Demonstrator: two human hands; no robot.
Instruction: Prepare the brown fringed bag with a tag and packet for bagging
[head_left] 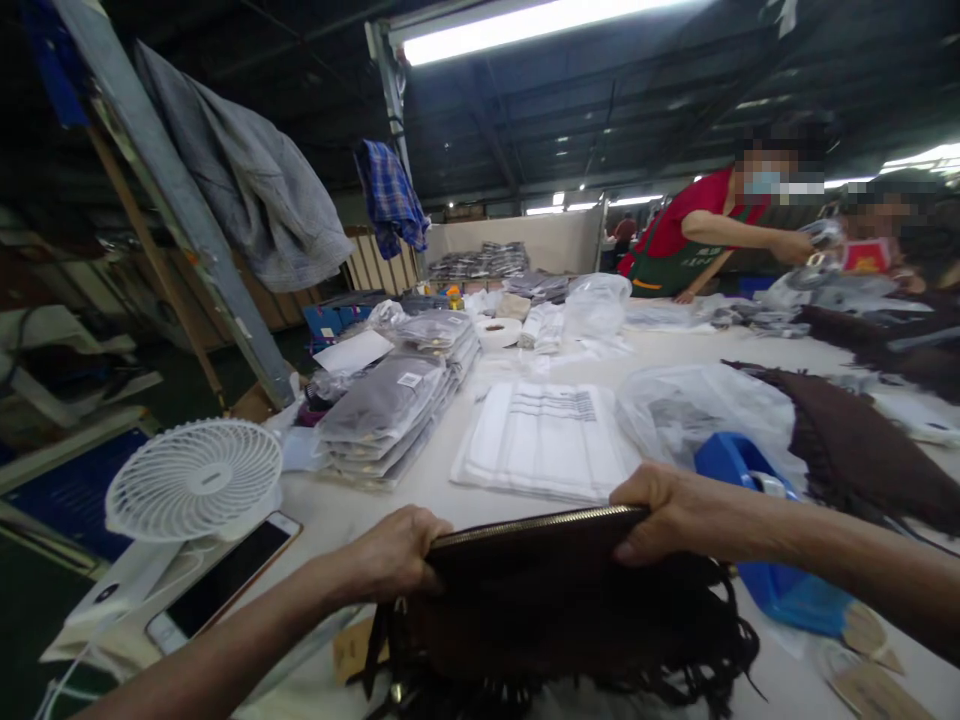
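**A dark brown fringed fabric piece [525, 600] gripped at both ends of its zipped edge**

The fabric piece occupies the lower centre of the view, at the near side of the pale worktop [675, 348]. The fingers of the left hand [397, 555] are closed on one end of its upper edge; those of the right hand [667, 510] pinch the other end, the thumb lying on the near face. A metal zip [540, 521] runs between the two grips, and dark fringe hangs along the lower border and the sides. Whether the lower part touches the worktop cannot be told.

Just beyond the zip lies a folded white cloth [540, 440] with grey stripes. To its left stands a stack of bagged grey textiles [382, 410]; to its right rest a crumpled clear plastic bag [705, 400] and a brown cloth [855, 440]. A blue tape dispenser [780, 590] sits behind the right forearm, near cardboard tags [874, 690]. Beside the left forearm are a smartphone [232, 575], screen up, and a white fan [202, 480]. At the far side, a co-worker [697, 230] in a red top and dark apron leans over the worktop. A checked blue garment [390, 200] and a grey cloth [240, 170] hang at upper left.
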